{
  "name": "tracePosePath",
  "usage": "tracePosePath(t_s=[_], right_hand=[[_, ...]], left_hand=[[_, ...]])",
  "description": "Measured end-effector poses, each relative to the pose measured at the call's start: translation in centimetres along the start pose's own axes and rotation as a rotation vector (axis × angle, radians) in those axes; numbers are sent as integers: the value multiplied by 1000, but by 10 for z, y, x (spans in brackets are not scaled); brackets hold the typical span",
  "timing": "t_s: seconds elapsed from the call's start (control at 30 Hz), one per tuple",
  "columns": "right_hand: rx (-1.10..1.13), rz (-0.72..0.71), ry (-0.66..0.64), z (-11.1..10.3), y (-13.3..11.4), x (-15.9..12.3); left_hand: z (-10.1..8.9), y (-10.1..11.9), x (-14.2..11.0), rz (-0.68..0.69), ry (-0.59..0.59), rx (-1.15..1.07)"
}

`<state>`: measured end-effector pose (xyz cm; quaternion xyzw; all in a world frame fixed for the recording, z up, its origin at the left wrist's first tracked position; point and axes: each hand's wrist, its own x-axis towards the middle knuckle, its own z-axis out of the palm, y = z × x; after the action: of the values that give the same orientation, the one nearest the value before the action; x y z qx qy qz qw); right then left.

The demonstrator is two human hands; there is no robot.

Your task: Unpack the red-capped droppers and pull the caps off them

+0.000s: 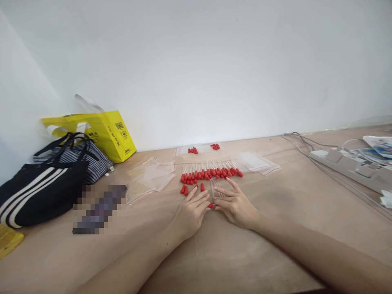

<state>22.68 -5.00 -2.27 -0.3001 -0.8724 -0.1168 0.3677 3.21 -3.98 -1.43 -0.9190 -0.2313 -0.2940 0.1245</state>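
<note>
My left hand [191, 210] lies palm down on the table, fingers stretched out beside loose red rubber bulbs [185, 190]. My right hand [237, 206] faces it with fingers spread, resting over several thin clear tubes [213, 187]. Between the fingertips of both hands a red bulb [210, 206] shows; whether either hand touches it is unclear. Both thumbs are mostly hidden. Just beyond my hands runs a row of droppers [203, 173], red bulbs toward me and clear stems pointing away.
Clear zip bags lie left [151, 177] and right [255, 162] of the row. Behind it, another clear bag [202, 150] holds red-tipped pieces. A black bag [45, 188] and yellow bag [113, 134] stand left. A power strip [352, 167] with cables lies right; a wall closes the back.
</note>
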Motion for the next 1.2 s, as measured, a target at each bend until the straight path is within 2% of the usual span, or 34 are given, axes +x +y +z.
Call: tracePosePath(t_s=[0.7, 0.9, 1.0, 1.1, 1.2], right_hand=[[-16, -66, 52, -7, -3, 1], [-67, 40, 109, -12, 1, -5], [-125, 141, 122, -10, 6, -9], [-138, 311, 114, -3, 13, -13], [-74, 400, 136, 4, 23, -16]], left_hand=[[-9, 4, -1, -42, -24, -34], [-19, -10, -14, -105, 5, -5], [-26, -18, -18, -242, 60, -38], [-28, -27, -20, -481, 119, -94], [-25, -40, -20, -746, 158, -163]])
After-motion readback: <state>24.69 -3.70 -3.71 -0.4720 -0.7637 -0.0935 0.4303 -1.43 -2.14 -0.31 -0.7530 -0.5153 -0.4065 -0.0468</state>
